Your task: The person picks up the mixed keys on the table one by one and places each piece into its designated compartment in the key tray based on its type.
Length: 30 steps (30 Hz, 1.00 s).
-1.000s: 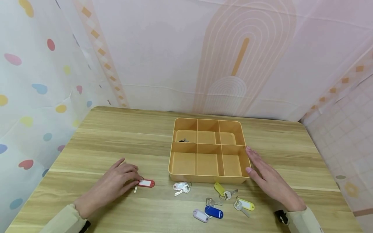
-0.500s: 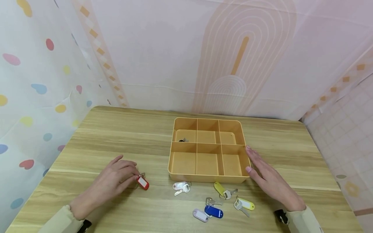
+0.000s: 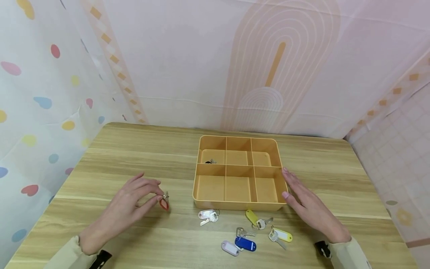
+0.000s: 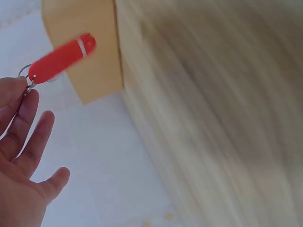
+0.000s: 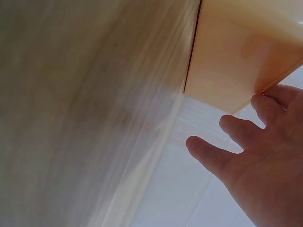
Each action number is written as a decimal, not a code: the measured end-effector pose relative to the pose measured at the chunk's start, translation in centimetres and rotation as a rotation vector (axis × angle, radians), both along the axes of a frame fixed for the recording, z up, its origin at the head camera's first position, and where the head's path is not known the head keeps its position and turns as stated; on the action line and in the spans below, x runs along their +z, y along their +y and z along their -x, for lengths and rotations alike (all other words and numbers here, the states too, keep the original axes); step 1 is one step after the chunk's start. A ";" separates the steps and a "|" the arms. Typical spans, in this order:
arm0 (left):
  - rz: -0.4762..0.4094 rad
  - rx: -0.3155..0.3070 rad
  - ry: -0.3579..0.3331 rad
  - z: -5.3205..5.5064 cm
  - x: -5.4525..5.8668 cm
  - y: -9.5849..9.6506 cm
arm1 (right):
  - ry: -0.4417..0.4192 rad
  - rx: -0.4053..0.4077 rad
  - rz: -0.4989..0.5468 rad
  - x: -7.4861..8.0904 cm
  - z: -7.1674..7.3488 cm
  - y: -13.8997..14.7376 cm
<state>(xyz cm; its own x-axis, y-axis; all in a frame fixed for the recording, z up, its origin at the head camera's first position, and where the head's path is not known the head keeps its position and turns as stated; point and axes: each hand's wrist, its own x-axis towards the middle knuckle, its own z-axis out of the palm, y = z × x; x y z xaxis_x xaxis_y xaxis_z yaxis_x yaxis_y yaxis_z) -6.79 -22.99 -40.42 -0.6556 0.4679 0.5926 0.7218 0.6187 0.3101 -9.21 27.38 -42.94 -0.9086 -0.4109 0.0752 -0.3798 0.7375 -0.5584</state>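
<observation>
My left hand (image 3: 129,198) pinches the ring of a key with a red key tag (image 4: 61,58), held up over the table left of the organizer box. In the left wrist view the tag sticks out past the thumb and fingertips; the key itself is mostly hidden there. My right hand (image 3: 310,207) rests its straight, spread fingers against the right side of the orange six-compartment box (image 3: 235,205). The right wrist view shows those fingertips (image 5: 260,101) at the box's rim. A small dark-tagged key (image 3: 211,161) lies in the back left compartment.
In front of the box lie several tagged keys: one with a pale pink tag (image 3: 206,214), two with yellow tags, (image 3: 251,217) and a blue tag (image 3: 245,244) beside a lilac tag (image 3: 230,248). A patterned cloth (image 3: 174,74) hangs behind the wooden table (image 3: 151,149).
My left hand has lifted the red-tagged key off the table, and its tag has swung from lying flat to hanging down. My right hand has stayed at the box.
</observation>
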 end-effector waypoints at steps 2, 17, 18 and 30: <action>-0.019 -0.003 -0.008 0.0 0.3 0.3 | 0.001 0.000 -0.003 0.0 0.0 0.0; -0.162 -0.054 0.032 1.4 2.9 4.8 | 0.009 -0.004 -0.005 -0.2 0.0 0.0; -0.173 -0.064 0.038 1.5 3.1 5.1 | 0.009 -0.004 -0.004 -0.2 0.0 0.0; -0.222 -0.131 0.055 3.8 4.5 9.1 | 0.010 -0.008 -0.005 -0.2 0.0 0.0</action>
